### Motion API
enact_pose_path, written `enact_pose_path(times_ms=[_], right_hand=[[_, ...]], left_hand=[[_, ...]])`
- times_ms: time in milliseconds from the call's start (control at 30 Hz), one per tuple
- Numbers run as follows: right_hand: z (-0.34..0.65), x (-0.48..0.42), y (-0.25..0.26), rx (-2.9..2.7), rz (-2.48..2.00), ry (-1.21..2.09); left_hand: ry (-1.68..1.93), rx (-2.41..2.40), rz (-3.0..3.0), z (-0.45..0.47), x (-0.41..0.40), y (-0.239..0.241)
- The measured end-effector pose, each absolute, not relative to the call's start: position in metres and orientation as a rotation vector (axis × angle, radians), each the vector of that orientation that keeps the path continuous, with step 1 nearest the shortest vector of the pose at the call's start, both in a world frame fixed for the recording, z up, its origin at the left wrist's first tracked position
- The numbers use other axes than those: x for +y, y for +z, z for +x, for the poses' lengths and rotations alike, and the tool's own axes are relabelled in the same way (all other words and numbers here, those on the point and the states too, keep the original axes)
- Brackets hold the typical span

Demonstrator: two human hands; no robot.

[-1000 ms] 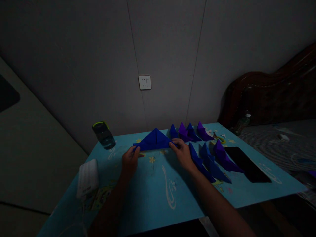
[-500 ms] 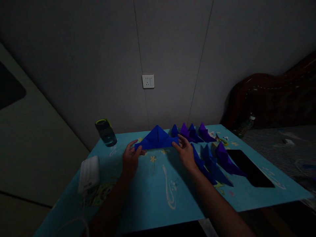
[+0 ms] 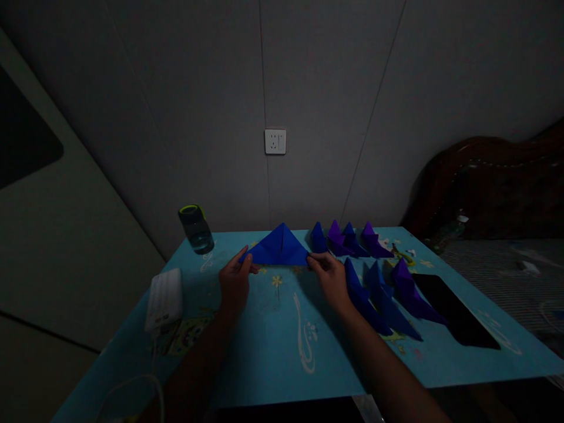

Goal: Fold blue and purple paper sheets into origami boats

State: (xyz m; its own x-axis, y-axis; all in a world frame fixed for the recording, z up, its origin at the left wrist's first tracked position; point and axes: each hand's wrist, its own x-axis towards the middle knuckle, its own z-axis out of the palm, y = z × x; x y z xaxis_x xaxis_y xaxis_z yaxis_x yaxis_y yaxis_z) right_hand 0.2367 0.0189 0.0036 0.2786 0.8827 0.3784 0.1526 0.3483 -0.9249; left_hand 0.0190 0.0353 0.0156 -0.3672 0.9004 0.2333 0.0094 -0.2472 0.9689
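Note:
Between my two hands a folded sheet of blue origami paper (image 3: 282, 247) is held up above the table, its peak pointing up and a slit running down its middle. My left hand (image 3: 235, 276) pinches its left corner between thumb and fingers. At the right corner, my right hand (image 3: 328, 273) is closed in a pinch. Just right of that hand stand folded paper boats: a dark blue one (image 3: 363, 296), a lighter blue one (image 3: 388, 302) and a purple one (image 3: 414, 294). Several more blue and purple boats (image 3: 339, 239) stand in a row behind them.
A blue patterned cloth (image 3: 264, 364) covers the table. A dark water bottle (image 3: 197, 230) stands back left, and a white power bank (image 3: 164, 299) with a cable lies front left. A black flat tablet-like thing (image 3: 456, 311) lies right. A wall socket (image 3: 275, 141) is behind.
The paper's side ends, wide strips before, now taper to points at my fingers. My right hand has moved slightly inward. The view has shifted a little.

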Motion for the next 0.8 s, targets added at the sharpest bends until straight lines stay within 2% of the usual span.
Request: enact_pose_path(times_ms=[467,800], right_hand=[[0.239,0.016,0.002,-1.355,-1.131,0.409],[0.234,0.011,0.003,-1.207,-1.158,0.463]], left_hand=[[1.735,1.260,1.204,0.021,0.036,0.015],[1.670,1.261,1.408,0.024,0.022,0.011]])
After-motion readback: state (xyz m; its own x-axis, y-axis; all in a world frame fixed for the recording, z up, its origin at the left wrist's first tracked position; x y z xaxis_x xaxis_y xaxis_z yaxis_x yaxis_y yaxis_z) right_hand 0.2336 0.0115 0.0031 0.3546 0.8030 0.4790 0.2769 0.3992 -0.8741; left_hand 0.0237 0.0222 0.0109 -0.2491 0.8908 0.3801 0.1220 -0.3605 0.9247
